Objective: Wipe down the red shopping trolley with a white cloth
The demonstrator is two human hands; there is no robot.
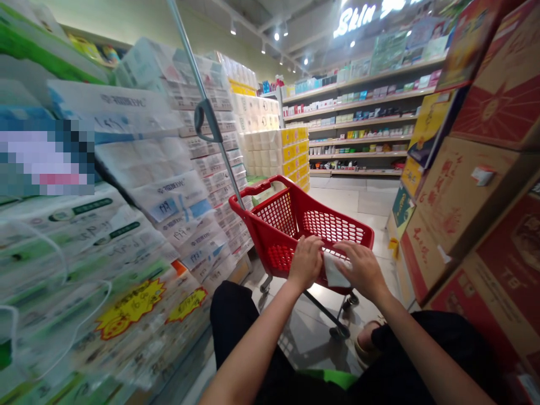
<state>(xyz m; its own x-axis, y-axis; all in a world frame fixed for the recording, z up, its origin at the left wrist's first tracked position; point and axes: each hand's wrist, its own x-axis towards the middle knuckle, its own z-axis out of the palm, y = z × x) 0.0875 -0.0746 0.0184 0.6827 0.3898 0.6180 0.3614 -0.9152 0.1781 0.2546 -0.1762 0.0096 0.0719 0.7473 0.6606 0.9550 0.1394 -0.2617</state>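
One white cloth [334, 274], possibly tissue, at the near side of the red trolley basket [270, 233]. Left hand [304, 263] bent over basket's near rim; right hand [361, 270] curved by the cloth; grip of either: cannot tell. Should handle light, limp; pinch a free edge.

The lit sign [356, 21] reads "Skin"; a red carton [511, 261], "TB".
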